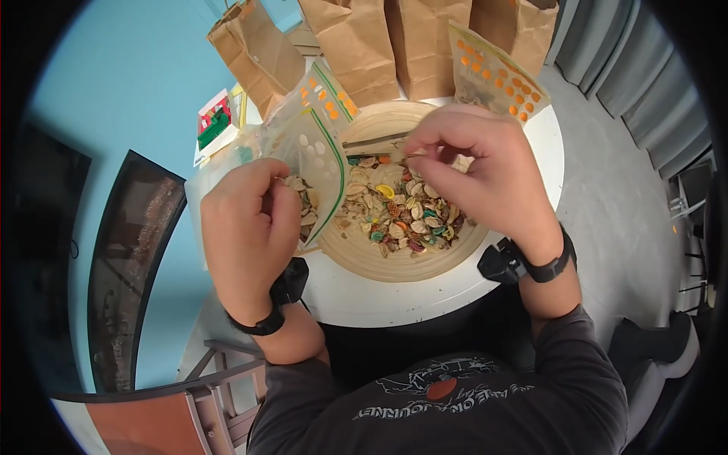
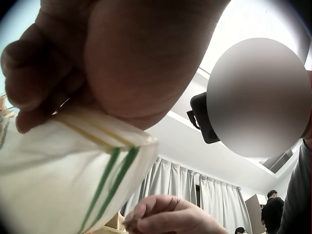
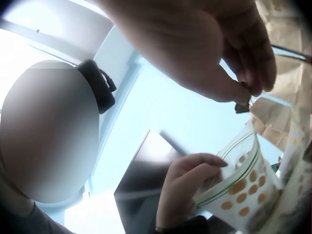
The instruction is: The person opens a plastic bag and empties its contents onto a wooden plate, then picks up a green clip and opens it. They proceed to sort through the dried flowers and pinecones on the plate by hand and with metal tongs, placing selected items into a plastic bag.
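Note:
My left hand (image 1: 252, 231) grips the edge of a clear zip bag (image 1: 324, 171) with green seal lines and printed dots. Its mouth stands open toward the right, and dried petals show inside low down. Over the right part of a round wooden tray (image 1: 356, 265), my right hand (image 1: 485, 171) pinches a small dark dried piece (image 3: 241, 107) between thumb and fingertips. Below it, a heap of mixed dried potpourri (image 1: 406, 220) lies in the tray, with beige, green, orange and yellow bits. A dark thin stick (image 1: 375, 142) lies across the tray's far side.
Several brown paper bags (image 1: 349, 45) stand along the back of the round white table (image 1: 409, 309). Another dotted zip bag (image 1: 497, 72) stands at the back right, and one more (image 1: 334, 95) behind the held bag. A green and red item (image 1: 214, 127) sits at the left edge.

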The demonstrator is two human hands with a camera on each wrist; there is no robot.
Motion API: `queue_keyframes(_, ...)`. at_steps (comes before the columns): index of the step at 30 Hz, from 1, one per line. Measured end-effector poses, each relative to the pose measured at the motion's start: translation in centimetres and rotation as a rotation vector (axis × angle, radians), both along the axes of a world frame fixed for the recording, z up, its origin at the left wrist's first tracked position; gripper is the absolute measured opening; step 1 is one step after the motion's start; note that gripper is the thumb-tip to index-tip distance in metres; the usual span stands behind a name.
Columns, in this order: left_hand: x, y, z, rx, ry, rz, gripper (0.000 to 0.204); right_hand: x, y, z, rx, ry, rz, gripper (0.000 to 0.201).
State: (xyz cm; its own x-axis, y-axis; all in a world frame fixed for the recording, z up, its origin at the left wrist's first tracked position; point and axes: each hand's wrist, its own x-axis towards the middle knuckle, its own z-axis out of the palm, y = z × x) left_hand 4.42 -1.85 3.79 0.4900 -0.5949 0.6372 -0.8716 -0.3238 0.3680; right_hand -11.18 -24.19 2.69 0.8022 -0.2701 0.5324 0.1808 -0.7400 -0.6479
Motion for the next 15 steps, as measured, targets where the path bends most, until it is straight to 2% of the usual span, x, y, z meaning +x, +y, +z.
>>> queue_keyframes(2, 0.0, 0.3, 0.1, 0.001, 0.028, 0.003, 0.012, 1.6, 1.8, 0.8, 0.002, -0.077, 0.036, 0.017)
queue_keyframes(4, 0.1, 0.9, 0.3, 0.006, 0.015, 0.013, 0.013, 4.0, 3.1, 1.4, -0.043, -0.162, 0.239, 0.019)
queue_keyframes(5, 0.4, 1.2, 0.5, 0.007, 0.004, 0.031, 0.014, 4.6, 3.0, 1.6, -0.101, -0.051, 0.213, 0.028)
queue_keyframes(6, 0.9, 1.7, 0.5, 0.010, 0.000, 0.028, 0.014, 5.1, 2.4, 1.8, -0.098, -0.056, 0.209, 0.028)
queue_keyframes(8, 2.1, 3.1, 0.1, -0.085, 0.086, 0.133, 0.017, 6.2, 0.1, 2.1, -0.179, 0.257, 0.076, 0.037)
queue_keyframes(9, 2.9, 3.7, -0.2, -0.090, 0.084, 0.140, 0.017, 7.2, -1.4, 1.1, -0.295, 0.349, 0.047, 0.040)
queue_keyframes(10, 3.9, 4.1, -0.4, -0.199, 0.158, 0.187, 0.018, 8.2, -2.7, -0.4, -0.411, 0.442, 0.015, 0.043)
queue_keyframes(11, 4.6, 4.6, -0.5, -0.307, 0.232, 0.230, 0.020, 8.8, -3.1, -1.4, -0.426, 0.520, -0.018, 0.044)
queue_keyframes(15, 6.1, 6.0, -0.4, -0.403, 0.348, 0.303, 0.022, 10.9, -4.0, -4.1, -0.522, 0.704, -0.031, 0.044)
